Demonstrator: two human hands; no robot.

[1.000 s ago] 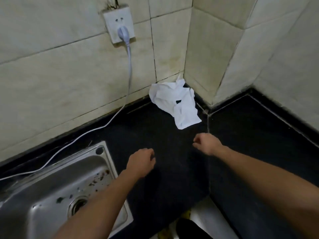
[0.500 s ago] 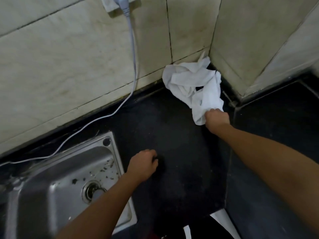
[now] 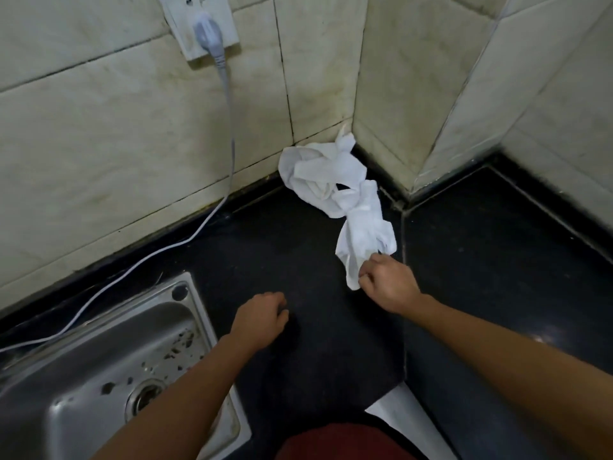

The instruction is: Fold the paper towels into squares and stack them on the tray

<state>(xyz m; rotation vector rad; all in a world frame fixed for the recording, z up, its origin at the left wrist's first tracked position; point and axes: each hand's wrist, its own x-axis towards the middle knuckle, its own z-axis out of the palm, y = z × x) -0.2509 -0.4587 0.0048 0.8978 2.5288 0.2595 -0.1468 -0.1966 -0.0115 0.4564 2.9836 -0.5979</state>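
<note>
A crumpled heap of white paper towels (image 3: 326,175) lies in the wall corner on the black counter (image 3: 298,244). One towel stretches out of the heap toward me, and my right hand (image 3: 388,285) pinches its near end. My left hand (image 3: 260,318) rests on the counter beside the sink with its fingers curled and nothing in it. No tray is in view.
A steel sink (image 3: 109,376) with dirt specks fills the lower left. A white cable (image 3: 212,210) runs from a wall plug (image 3: 207,28) down along the counter behind the sink. Tiled walls close the back and right. A counter seam (image 3: 403,293) runs toward me.
My right hand reached the heap, gripped a towel and has now drawn it back toward me, stretching it out. My left hand has stayed in place.
</note>
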